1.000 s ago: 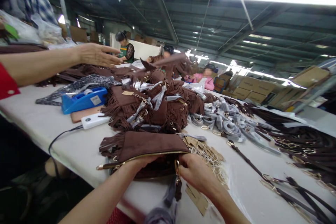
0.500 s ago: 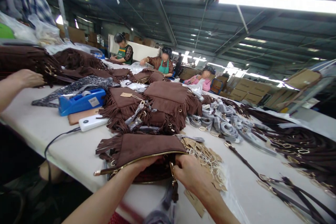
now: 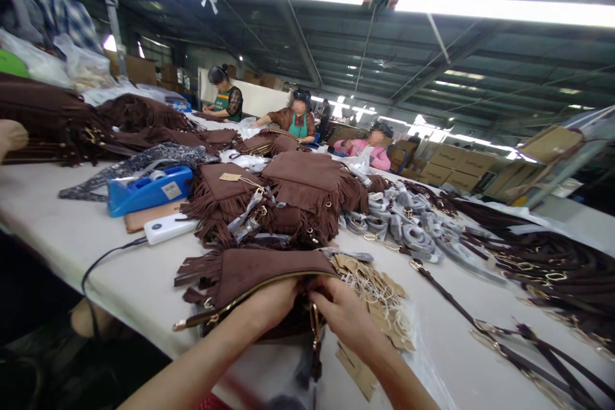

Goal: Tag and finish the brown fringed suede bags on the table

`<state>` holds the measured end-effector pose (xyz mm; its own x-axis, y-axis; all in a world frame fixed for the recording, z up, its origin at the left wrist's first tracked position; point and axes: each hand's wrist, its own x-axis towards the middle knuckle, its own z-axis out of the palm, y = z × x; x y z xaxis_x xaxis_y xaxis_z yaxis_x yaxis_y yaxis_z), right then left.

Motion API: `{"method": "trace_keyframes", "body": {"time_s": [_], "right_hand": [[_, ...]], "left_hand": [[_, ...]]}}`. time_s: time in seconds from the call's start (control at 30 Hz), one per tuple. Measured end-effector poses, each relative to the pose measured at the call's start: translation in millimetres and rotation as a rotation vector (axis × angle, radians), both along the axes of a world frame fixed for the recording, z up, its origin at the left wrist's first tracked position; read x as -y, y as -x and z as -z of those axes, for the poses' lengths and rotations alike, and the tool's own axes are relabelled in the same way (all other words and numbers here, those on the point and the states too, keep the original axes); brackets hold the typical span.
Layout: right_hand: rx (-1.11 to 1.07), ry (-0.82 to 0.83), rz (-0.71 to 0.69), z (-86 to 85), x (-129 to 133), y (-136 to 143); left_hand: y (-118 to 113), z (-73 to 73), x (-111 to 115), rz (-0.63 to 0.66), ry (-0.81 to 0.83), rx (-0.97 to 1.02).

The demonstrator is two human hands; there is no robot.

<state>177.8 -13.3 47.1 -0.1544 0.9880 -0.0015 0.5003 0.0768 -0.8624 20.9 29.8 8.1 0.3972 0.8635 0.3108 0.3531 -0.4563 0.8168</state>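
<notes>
While a blue tape dispenser [image 3: 148, 191] and white corded device [image 3: 170, 229] sit on the table [image 3: 158, 285] at left, the brown fringed bag [image 3: 271, 265] lies front centre, unzipped. Left hand [image 3: 278, 300] is inside it; fingers hidden, can't tell if open or closed. Right hand [image 3: 342, 311] grips the bag's right edge, gold clasp [image 3: 314, 319] hanging by its thumb. Kraft tags [image 3: 382, 291] with white strings pile just right.

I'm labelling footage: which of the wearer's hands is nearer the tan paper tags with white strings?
Right. The right hand is beside the tags, at the right end of the brown suede-like fringed bag; the left hand is farther left, reaching into it.
</notes>
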Motion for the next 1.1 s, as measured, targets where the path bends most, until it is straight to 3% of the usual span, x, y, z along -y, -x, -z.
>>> {"method": "trace_keyframes", "body": {"time_s": [0.13, 0.2, 0.3, 0.4, 0.47, 0.67, 0.77, 0.97, 1.1], "right_hand": [[-0.542, 0.302, -0.059, 1.8, 4.5, 4.4], [-0.662, 0.307, -0.02, 7.7, 8.0, 6.0], [-0.783, 0.265, 0.002, 17.7, 12.6, 5.6], [-0.755, 0.216, -0.016, 21.5, 13.8, 1.2], [-0.672, 0.224, 0.016, 19.6, 12.2, -3.1], [-0.53, 0.15, 0.063, 9.6, 4.8, -11.3], [-0.559, 0.043, 0.121, 14.2, 4.4, -9.9], [-0.706, -0.059, 0.228, 38.9, 8.6, -13.4], [-0.698, -0.13, 0.222, 46.4, 10.1, -18.6]], "left_hand": [[7.7, -20.9, 13.8, 0.064, 0.124, 0.056], [8.0, -17.6, 18.0, 0.069, 0.227, 0.179], [6.6, -0.8, 21.2, -0.024, 0.506, 0.429], [6.2, 12.5, 21.0, -0.048, 0.679, 0.487], [6.6, 11.2, 20.0, 0.015, 0.711, 0.458], [4.2, -22.7, 20.2, 0.163, 0.742, 0.418], [0.6, -29.3, 21.9, 0.168, 0.767, 0.453], [-8.0, -19.1, 26.7, 0.064, 0.788, 0.459], [-14.6, -15.0, 26.9, 0.124, 0.816, 0.444]]}}
